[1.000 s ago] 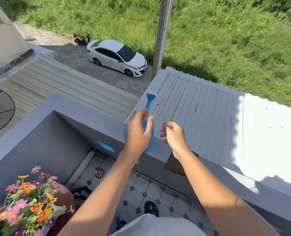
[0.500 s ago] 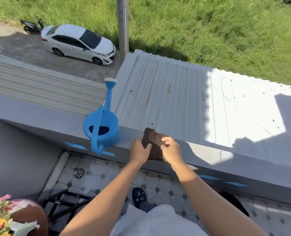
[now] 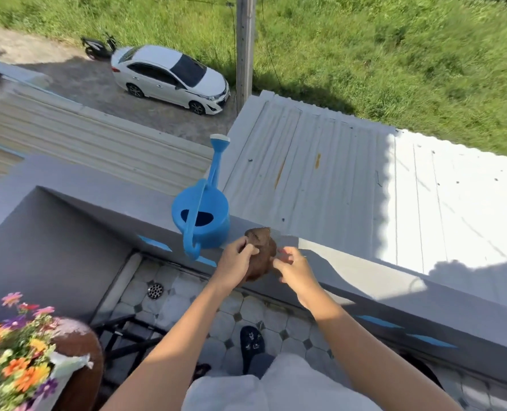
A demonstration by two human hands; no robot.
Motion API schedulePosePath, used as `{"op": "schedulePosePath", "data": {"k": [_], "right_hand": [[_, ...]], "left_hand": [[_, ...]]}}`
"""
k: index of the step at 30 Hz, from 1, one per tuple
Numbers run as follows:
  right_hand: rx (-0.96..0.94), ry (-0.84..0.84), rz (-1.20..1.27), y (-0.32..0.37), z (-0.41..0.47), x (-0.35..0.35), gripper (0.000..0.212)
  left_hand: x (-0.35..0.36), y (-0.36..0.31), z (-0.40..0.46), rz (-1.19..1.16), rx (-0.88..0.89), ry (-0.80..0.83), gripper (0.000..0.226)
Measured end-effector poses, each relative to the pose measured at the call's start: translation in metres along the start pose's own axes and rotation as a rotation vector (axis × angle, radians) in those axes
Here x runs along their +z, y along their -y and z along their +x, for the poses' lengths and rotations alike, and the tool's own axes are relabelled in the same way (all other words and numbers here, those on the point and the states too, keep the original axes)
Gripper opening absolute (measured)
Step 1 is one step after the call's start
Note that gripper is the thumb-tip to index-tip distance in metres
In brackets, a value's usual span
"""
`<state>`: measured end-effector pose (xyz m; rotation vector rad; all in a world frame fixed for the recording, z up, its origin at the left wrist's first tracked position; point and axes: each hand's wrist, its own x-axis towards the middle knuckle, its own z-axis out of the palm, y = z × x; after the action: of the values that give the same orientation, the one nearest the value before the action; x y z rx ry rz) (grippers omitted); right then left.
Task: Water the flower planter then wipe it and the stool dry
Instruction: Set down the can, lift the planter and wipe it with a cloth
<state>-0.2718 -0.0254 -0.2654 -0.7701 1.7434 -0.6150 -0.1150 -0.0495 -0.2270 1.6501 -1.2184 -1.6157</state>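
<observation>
One brown cloth (image 3: 261, 256), bunched into a lump, sits at the inner edge of the grey parapet wall (image 3: 365, 280), lifted a little off its top. The left hand (image 3: 237, 264) has its fingers curled closed on the cloth's left side, gripping it. The right hand (image 3: 293, 269) is just beside the cloth's right edge, fingers loosely bent; whether they actually pinch the fabric cannot be told. Two bare forearms, one per hand, reach up from the bottom of the view. One blue watering can (image 3: 200, 216) stands upright on the wall top just left of the cloth, apart from both hands, its single handle hanging over the inner face and its long spout (image 3: 218, 155) pointing away over the roof. One flower planter (image 3: 77, 351), brown and round, sits at lower left, well apart from the cloth, filled with orange, pink, yellow and purple flowers (image 3: 15, 366); white wrapping shows at its near side. It partly hides a black metal frame (image 3: 128, 336), possibly the stool, not certain. Tiled floor (image 3: 187, 295) below, one round drain (image 3: 155, 291), one dark shoe (image 3: 252, 342). Five blue tape strips counted on the wall's inner face, one of them (image 3: 154, 243) left of the can. Beyond: one corrugated metal roof (image 3: 335, 173) half in sun, one utility pole (image 3: 244, 46), one white car (image 3: 172, 78), one scooter (image 3: 98, 47), grass (image 3: 394, 54).
</observation>
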Motion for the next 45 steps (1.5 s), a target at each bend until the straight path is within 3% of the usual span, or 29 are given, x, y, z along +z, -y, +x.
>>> {"op": "schedulePosePath", "data": {"k": [6, 11, 13, 16, 19, 23, 27, 31, 36, 45], "right_hand": [[0.055, 0.488, 0.164, 0.026, -0.030, 0.065, 0.032], [0.182, 0.850, 0.247, 0.046, -0.063, 0.134, 0.054], [0.229, 0.976, 0.325, 0.050, -0.081, 0.160, 0.053], [0.153, 1.080, 0.341, 0.053, -0.103, 0.191, 0.053], [0.080, 1.096, 0.301, 0.057, -0.123, 0.210, 0.040], [0.046, 1.115, 0.158, 0.060, -0.145, 0.228, 0.036], [0.020, 0.907, 0.116, 0.049, -0.146, 0.247, 0.034], [0.033, 0.750, 0.155, 0.030, -0.144, 0.259, 0.030], [0.074, 0.666, 0.171, 0.013, -0.149, 0.271, 0.031], [0.122, 0.564, 0.165, -0.003, -0.140, 0.288, 0.020]], "left_hand": [[-0.089, 0.015, -0.068, -0.393, -0.035, -0.191, 0.019], [-0.146, 0.023, -0.128, -0.705, -0.055, -0.369, 0.027], [-0.165, 0.029, -0.152, -0.772, -0.048, -0.435, 0.024], [-0.188, 0.046, -0.184, -0.761, -0.040, -0.550, 0.015], [-0.206, 0.074, -0.206, -0.692, -0.049, -0.678, 0.014], [-0.216, 0.110, -0.222, -0.577, -0.094, -0.692, 0.022], [-0.210, 0.143, -0.221, -0.397, -0.321, -0.684, 0.022], [-0.202, 0.164, -0.221, -0.387, -0.471, -0.667, 0.022], [-0.198, 0.187, -0.214, -0.529, -0.507, -0.666, 0.023], [-0.224, 0.200, -0.177, -0.977, -0.557, -0.973, 0.028]]}}
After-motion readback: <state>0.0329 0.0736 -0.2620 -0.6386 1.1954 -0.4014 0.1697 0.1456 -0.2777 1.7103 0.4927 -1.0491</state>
